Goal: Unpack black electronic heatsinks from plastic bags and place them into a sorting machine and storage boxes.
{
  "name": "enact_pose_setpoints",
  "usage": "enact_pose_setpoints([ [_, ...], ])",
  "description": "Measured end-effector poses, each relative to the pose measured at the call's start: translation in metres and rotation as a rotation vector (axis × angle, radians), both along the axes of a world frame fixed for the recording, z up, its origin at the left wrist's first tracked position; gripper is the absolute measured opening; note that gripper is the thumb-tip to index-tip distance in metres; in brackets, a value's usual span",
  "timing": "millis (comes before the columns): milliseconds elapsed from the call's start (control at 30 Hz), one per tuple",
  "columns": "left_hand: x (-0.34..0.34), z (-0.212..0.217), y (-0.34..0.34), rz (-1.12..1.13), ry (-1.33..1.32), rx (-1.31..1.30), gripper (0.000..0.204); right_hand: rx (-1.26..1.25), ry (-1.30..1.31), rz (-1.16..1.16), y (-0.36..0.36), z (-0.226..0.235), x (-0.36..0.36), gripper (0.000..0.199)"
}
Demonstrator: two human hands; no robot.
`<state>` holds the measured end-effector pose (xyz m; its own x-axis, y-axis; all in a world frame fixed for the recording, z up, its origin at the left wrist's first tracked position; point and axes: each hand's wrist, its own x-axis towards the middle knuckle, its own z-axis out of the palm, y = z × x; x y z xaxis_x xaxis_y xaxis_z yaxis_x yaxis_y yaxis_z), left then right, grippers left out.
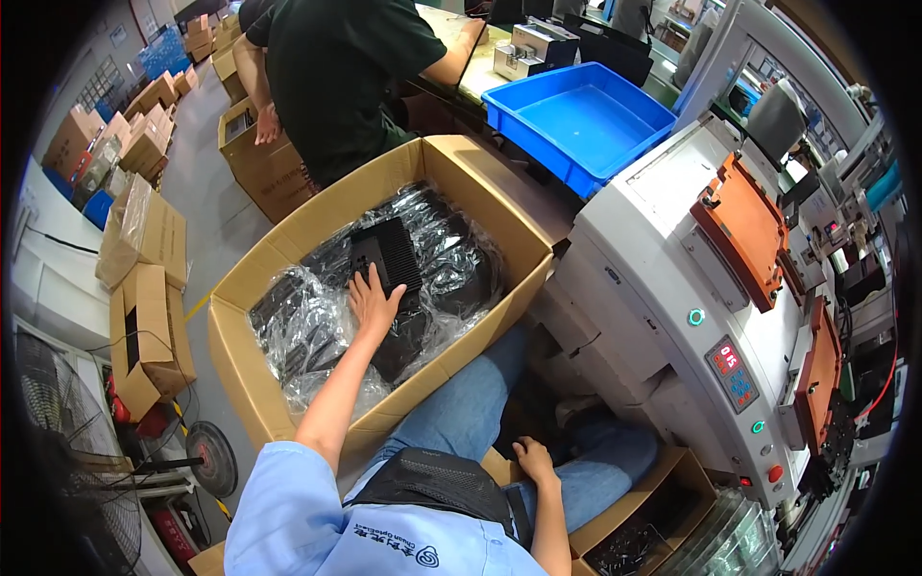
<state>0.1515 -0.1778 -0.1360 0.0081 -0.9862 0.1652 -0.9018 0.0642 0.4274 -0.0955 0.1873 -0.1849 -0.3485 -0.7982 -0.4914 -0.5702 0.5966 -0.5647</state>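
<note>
A black finned metal part [386,252], like a heat sink, lies on plastic-wrapped black parts [447,235] inside a big cardboard box [240,336]. My left hand [373,305] reaches into this box, its fingers spread against the part's near edge. Clear plastic wrap [303,326] bunches up around the hand's left side. My right hand [534,461] rests low by my thigh with its fingers curled in, and I see nothing in it.
On my right stands a white machine [624,259] with orange fixtures [740,230] and a lit control panel. A blue tray [586,120] sits beyond it. A person in a dark shirt [336,77] works ahead. An open carton [691,499] of small black pieces is beside my right leg; a fan [211,459] stands left.
</note>
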Motion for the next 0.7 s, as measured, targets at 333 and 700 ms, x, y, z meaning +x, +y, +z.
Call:
enact_pose_setpoints([
  [333, -0.064, 0.032, -0.039, 0.19, -0.1, 0.396, 0.115, 0.028, 0.076, 0.032, 0.007, -0.027, 0.0, 0.036],
  [700, -0.002, 0.07, -0.037, -0.268, 1.108, 0.327, 0.078, -0.065, 0.025, -0.166, 0.004, -0.005, 0.004, 0.031],
])
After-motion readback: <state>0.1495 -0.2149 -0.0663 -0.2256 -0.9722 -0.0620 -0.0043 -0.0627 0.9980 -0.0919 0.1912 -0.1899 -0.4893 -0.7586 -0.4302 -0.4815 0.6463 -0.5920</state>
